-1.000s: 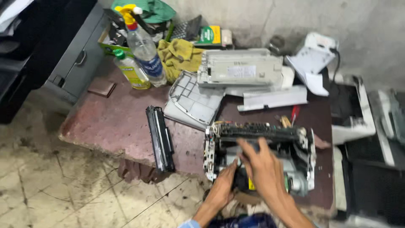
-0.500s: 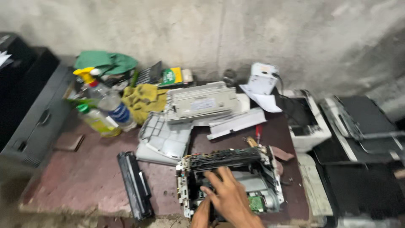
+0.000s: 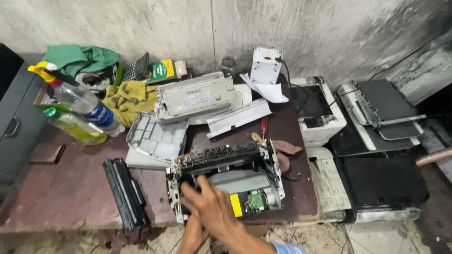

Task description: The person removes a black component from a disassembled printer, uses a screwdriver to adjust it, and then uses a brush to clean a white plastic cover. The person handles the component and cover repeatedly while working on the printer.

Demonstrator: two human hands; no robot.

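The person's right hand (image 3: 214,211) lies on the near edge of the opened printer (image 3: 226,183), its fingers (image 3: 197,195) spread and bent over the frame, pressing on it more than gripping it. The left hand (image 3: 193,235) sits lower, under the right one at the table's near edge, and it cannot be told whether its fingers are open or closed. The printer stands at the near side of the dark red table (image 3: 61,193), with its covers off. It looks heavy and stiff, but the green board and thin parts inside look easy to break, so the strong outer frame is likely the best place to hold. Just left of the fingers lies a long black cartridge (image 3: 125,193). Beyond the fingers lie grey plastic covers (image 3: 155,138), a red screwdriver (image 3: 264,126) and a yellow rag (image 3: 129,96). Far to the left stand spray bottles (image 3: 80,113). Other printers (image 3: 376,113) crowd the right side
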